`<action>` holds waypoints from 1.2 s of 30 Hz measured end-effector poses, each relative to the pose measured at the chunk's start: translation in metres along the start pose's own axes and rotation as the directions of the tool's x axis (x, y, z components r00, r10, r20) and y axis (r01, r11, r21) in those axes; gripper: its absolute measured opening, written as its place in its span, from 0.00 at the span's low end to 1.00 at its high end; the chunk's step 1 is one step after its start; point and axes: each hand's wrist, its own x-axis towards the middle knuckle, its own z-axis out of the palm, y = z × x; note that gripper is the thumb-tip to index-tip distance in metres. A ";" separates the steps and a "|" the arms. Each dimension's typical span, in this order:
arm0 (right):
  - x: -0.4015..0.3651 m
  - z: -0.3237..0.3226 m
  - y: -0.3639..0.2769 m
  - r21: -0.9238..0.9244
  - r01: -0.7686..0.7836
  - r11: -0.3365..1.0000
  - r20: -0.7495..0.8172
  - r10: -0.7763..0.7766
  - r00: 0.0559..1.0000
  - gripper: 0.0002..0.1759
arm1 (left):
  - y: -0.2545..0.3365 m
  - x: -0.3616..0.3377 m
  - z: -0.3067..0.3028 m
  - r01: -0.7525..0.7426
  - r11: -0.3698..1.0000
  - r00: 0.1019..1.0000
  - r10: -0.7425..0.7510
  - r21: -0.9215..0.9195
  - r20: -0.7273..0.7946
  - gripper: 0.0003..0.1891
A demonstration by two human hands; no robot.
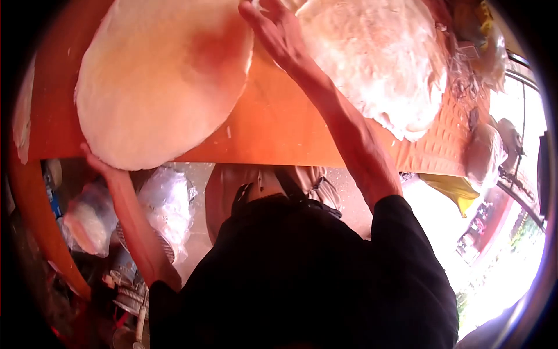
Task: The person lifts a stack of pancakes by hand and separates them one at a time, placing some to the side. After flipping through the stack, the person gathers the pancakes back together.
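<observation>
A large, flat, pale oval sheet that looks like rolled dough [157,93] lies on the orange table [279,122], its near end at the table's front edge. My left hand [99,163] is at the lower left rim of this sheet. One fingertip shows along the rim; the other fingers are hidden. My right hand [276,26] reaches to the far side, beside the sheet's right rim, with thumb and fingers apart. The top of the picture cuts off part of that hand. To its right lies a second pale sheet [378,64], wrinkled and brightly lit.
Clear plastic bags with pale contents [165,203] stand below the table on the left. Plastic wrapping [465,70] and a white bundle [485,154] crowd the table's right end. A yellow bag [453,189] hangs below it. Part of another pale sheet [24,116] shows far left.
</observation>
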 end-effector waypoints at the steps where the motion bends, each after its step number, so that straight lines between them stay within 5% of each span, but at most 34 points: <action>1: -0.009 -0.022 0.000 -0.047 0.053 0.997 -0.024 -0.054 0.998 0.32 | -0.001 -0.002 -0.004 -0.030 0.999 0.999 0.029 -0.011 -0.038 0.35; 4: -0.047 -0.106 0.033 -0.409 0.321 0.854 -0.061 -0.376 0.925 0.30 | -0.012 0.007 -0.068 -0.185 0.983 0.982 0.186 0.017 -0.028 0.35; 6: -0.079 -0.172 0.056 -0.688 0.209 0.695 -0.022 -0.308 0.951 0.29 | -0.028 -0.012 -0.096 -0.235 0.954 0.952 0.265 0.183 -0.156 0.34; 8: -0.100 -0.244 0.112 -0.761 0.054 0.646 -0.207 -0.322 0.924 0.28 | -0.056 -0.043 -0.106 -0.080 0.977 0.944 0.138 0.197 -0.299 0.27; 9: -0.107 -0.282 0.133 -0.535 -0.263 0.803 -0.449 -0.006 0.894 0.27 | -0.074 -0.060 -0.115 -0.022 0.962 0.961 0.095 0.273 -0.259 0.24; 10: -0.111 -0.312 0.148 -0.219 -0.537 0.815 -0.580 0.334 0.743 0.26 | -0.091 -0.074 -0.112 0.031 0.938 0.975 0.048 0.347 -0.218 0.20; 12: -0.119 -0.342 0.163 0.350 -0.523 0.777 -0.450 0.630 0.633 0.26 | -0.111 -0.134 -0.052 -0.007 0.897 0.999 -0.014 0.442 0.045 0.16; 13: -0.120 -0.344 0.154 0.432 -0.517 0.739 -0.335 0.663 0.669 0.27 | -0.117 -0.155 -0.023 0.040 0.890 0.985 -0.111 0.454 0.131 0.16; 18: -0.109 -0.342 0.154 0.292 -0.561 0.775 -0.280 0.630 0.724 0.28 | -0.136 -0.204 0.093 0.138 0.827 0.777 -0.432 0.546 0.458 0.17; 22: -0.095 -0.354 0.161 0.234 -0.645 0.727 -0.059 0.673 0.738 0.23 | -0.155 -0.217 0.138 0.065 0.804 0.715 -0.451 0.592 0.534 0.17; 24: -0.087 -0.332 0.137 0.133 -0.562 0.816 -0.303 0.574 0.761 0.19 | -0.165 -0.225 0.156 0.082 0.787 0.672 -0.497 0.612 0.550 0.17; 26: -0.082 -0.342 0.132 0.098 -0.568 0.817 -0.187 0.575 0.796 0.20 | -0.170 -0.232 0.166 0.097 0.775 0.642 -0.528 0.624 0.556 0.16; 29: -0.077 -0.341 0.129 0.250 -0.595 0.764 -0.228 0.643 0.731 0.22 | -0.178 -0.233 0.176 0.127 0.766 0.639 -0.549 0.631 0.538 0.17; 32: -0.069 -0.334 0.155 0.761 -0.460 0.458 -0.008 0.715 0.699 0.19 | -0.182 -0.233 0.188 0.182 0.784 0.635 -0.555 0.593 0.538 0.19; 34: -0.085 -0.321 0.164 0.188 -0.326 0.926 -0.080 0.346 0.935 0.17 | -0.188 -0.231 0.188 0.300 0.773 0.571 -0.615 0.559 0.544 0.21; 35: -0.092 -0.313 0.163 -0.112 -0.148 0.983 -0.110 0.136 0.985 0.16 | -0.192 -0.229 0.189 0.356 0.763 0.536 -0.640 0.540 0.550 0.22; 36: -0.087 -0.309 0.154 0.048 -0.177 0.983 -0.137 0.182 0.974 0.15 | -0.196 -0.230 0.192 0.433 0.727 0.490 -0.686 0.532 0.538 0.23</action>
